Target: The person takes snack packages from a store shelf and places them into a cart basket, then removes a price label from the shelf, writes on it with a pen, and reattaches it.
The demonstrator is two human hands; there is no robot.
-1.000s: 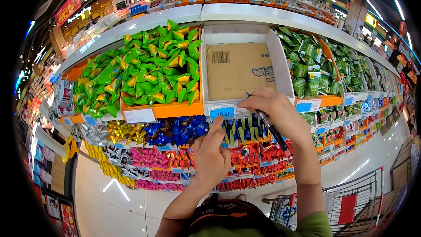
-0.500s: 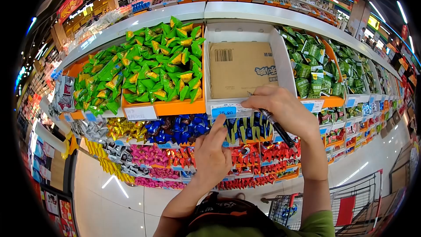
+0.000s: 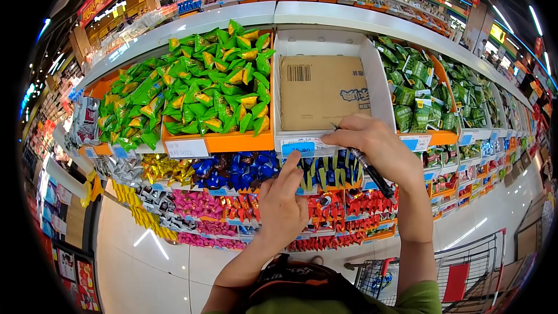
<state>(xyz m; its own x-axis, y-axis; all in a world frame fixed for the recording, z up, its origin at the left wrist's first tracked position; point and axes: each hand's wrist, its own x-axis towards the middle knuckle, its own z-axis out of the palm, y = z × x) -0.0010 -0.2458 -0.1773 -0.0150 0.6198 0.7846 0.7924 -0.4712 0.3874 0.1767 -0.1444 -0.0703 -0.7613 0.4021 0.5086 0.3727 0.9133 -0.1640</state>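
Fingers (image 3: 349, 135) of the right hand (image 3: 383, 148) are closed around a black pen (image 3: 375, 175), its tip at the front rim of a white bin (image 3: 381, 93). The left hand (image 3: 285, 206) grasps nothing visible; its index finger (image 3: 293, 164) reaches a blue price label (image 3: 297, 149) on the bin's front, though whether it presses there is hard to tell. Printed brown cardboard (image 3: 322, 96) lies inside the bin. Green-and-yellow packets (image 3: 215, 81) heap to its left, dark green packets (image 3: 421, 81) to its right, with blue-wrapped packets (image 3: 256, 166) below.
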